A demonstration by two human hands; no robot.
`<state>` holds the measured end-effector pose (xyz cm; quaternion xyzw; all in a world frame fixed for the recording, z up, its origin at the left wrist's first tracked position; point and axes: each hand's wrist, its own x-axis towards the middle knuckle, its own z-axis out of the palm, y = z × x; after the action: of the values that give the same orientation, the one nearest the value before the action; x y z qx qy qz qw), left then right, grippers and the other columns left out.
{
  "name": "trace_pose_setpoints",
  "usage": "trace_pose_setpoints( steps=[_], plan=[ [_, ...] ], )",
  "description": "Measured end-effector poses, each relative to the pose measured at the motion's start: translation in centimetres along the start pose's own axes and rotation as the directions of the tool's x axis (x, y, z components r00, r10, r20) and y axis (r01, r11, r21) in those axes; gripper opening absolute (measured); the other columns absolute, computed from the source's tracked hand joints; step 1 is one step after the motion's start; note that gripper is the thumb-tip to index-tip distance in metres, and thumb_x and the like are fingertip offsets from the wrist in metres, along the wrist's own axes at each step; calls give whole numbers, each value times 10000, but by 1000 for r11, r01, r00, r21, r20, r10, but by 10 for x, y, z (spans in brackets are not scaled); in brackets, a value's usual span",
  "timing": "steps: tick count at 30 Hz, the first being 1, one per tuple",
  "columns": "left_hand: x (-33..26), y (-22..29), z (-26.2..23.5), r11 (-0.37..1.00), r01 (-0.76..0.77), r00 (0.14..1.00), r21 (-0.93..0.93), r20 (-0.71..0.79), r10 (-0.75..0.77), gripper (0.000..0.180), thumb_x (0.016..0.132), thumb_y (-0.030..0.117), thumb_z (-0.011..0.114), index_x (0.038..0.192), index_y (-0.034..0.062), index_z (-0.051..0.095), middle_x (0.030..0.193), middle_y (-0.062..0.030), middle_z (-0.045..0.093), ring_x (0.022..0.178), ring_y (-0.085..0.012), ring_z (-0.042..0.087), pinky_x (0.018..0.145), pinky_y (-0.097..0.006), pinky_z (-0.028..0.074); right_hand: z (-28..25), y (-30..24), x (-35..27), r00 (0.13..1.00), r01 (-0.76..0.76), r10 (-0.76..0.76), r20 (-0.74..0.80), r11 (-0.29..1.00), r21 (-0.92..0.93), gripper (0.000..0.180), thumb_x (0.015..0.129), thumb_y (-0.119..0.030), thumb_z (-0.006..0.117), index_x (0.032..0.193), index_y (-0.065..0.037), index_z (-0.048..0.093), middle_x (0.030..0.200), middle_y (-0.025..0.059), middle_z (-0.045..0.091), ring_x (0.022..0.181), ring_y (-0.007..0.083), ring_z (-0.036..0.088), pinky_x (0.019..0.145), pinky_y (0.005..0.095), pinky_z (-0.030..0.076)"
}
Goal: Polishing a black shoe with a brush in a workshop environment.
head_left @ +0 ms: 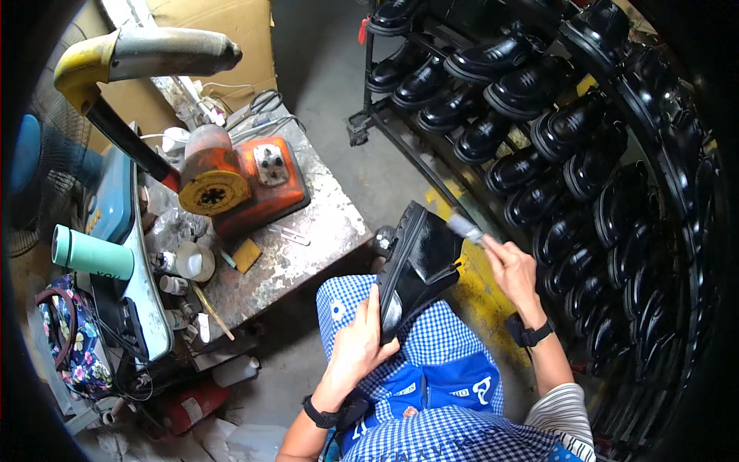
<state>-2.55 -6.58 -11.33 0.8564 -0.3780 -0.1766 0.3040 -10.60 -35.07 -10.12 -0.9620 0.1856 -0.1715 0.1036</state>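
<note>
A black leather shoe (pixel 431 250) is tipped on its side above my lap, its thick ridged sole turned to the left. My left hand (pixel 358 343) grips it near its lower end, fingers laid along the sole edge and thumb beneath. A pale, whitish sheen shows on parts of the leather. To the right of the shoe, my right hand (pixel 509 271) is closed round a small brush with a greyish head (pixel 465 229). The brush head is close to the upper; whether it touches is unclear. A blue checked apron (pixel 454 335) covers my lap under the shoe.
On the left, a worn workbench (pixel 331 223) carries an orange blower-like machine (pixel 254 181), a cup (pixel 195 262), a yellow sponge (pixel 246 256) and a mint tumbler (pixel 92 252). A rack (pixel 416 158) of glossy black shoes fills the right side. A fan (pixel 50 165) stands far left.
</note>
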Motion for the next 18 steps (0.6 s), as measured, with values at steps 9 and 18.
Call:
trace_pose_setpoints(
  steps=[9, 18],
  plan=[
    [6, -5, -1, 994, 14, 998, -106, -52, -20, 917, 646, 280, 692, 1342, -27, 180, 1099, -297, 474, 855, -409, 573, 715, -410, 504, 22, 25, -1, 974, -154, 177, -143, 975, 161, 295, 820, -193, 587, 1113, -155, 592, 693, 108, 584, 585, 201, 581, 535, 316, 442],
    [-24, -66, 33, -269, 79, 913, -960, 178, -366, 559, 830, 357, 486, 1246, -10, 418, 1206, -150, 515, 1096, -249, 514, 969, -383, 387, 31, -43, -44, 697, -639, 379, 609, -59, 767, 366, 824, -233, 616, 1100, -14, 518, 615, -18, 534, 355, 26, 327, 314, 202, 237]
  ],
)
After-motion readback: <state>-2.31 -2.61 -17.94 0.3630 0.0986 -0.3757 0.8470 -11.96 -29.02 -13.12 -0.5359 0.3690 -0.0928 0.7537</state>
